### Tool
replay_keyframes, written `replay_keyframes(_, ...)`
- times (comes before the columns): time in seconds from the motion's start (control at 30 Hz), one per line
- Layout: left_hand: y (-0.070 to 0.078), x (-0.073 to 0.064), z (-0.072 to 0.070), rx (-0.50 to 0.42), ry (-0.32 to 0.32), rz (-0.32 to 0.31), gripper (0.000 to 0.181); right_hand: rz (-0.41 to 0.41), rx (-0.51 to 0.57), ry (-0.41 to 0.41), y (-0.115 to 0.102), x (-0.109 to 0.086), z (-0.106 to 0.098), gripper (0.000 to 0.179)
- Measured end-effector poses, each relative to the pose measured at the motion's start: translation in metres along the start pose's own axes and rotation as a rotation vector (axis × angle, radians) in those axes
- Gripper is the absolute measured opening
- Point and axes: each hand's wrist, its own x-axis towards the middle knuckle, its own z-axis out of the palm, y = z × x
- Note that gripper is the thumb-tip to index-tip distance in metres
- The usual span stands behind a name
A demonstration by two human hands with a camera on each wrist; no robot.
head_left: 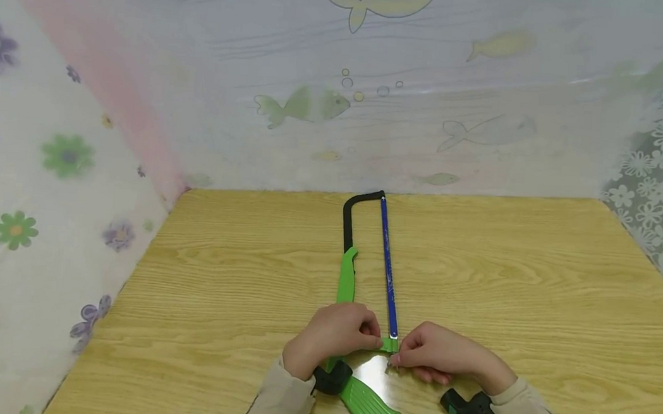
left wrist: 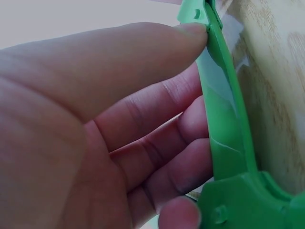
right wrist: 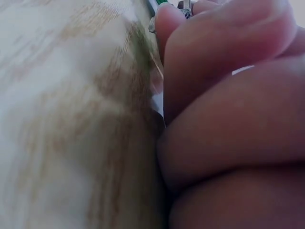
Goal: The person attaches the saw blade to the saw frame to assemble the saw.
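The saw (head_left: pixel 346 290) is laid on the table (head_left: pixel 533 263), its black tip (head_left: pixel 381 195) turned toward 12 o'clock, its green handle (head_left: pixel 373 408) toward 5. Near the handle, the green bracket (head_left: pixel 389 345) is pinched by the left hand (head_left: pixel 338 328), fingers bent; a small metal piece (head_left: pixel 388 366) is pinched by the right hand (head_left: pixel 442 352), wrist angled in from 4 o'clock. Pale marks on the blue blade (head_left: pixel 387 267) cannot be read. The table's far edge is nearly reached by the tip; broad wood is seen at 3 and 9.
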Motion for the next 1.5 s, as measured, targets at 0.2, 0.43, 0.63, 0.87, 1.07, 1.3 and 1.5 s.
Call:
replay_keyframes(0.2,0.0003,0.0001,-0.0006,0.009,0.010,-0.002,0.008,-0.011,-0.016,-0.002,0.0000,0.0003,-0.0007,0.030)
replay_keyframes(0.43,-0.0011,-0.0004,0.0000,-0.004,0.008,0.000,0.008,-0.024,-0.044,-0.011,-0.0041,0.0001,-0.0003,0.031)
replay_keyframes(0.63,-0.0022,-0.0024,0.0010,-0.018,-0.001,-0.005,0.008,-0.026,-0.032,-0.009,-0.0052,0.0000,0.0033,0.031)
replay_keyframes(0.87,-0.0011,-0.0031,0.0001,-0.016,0.004,0.000,0.008,-0.024,-0.019,-0.018,-0.0046,-0.0003,0.0033,0.030)
replay_keyframes(1.07,-0.0010,-0.0034,-0.0009,-0.006,-0.003,-0.005,0.008,-0.020,0.003,-0.018,-0.0031,0.0009,0.0035,0.030)
replay_keyframes(1.3,-0.0012,-0.0037,-0.0016,-0.014,-0.006,-0.013,0.007,-0.010,0.003,-0.010,-0.0030,0.0020,0.0041,0.033)
replay_keyframes(1.5,-0.0011,-0.0034,-0.0019,-0.008,-0.002,-0.014,0.007,-0.016,-0.004,-0.009,-0.0029,0.0012,0.0028,0.027)
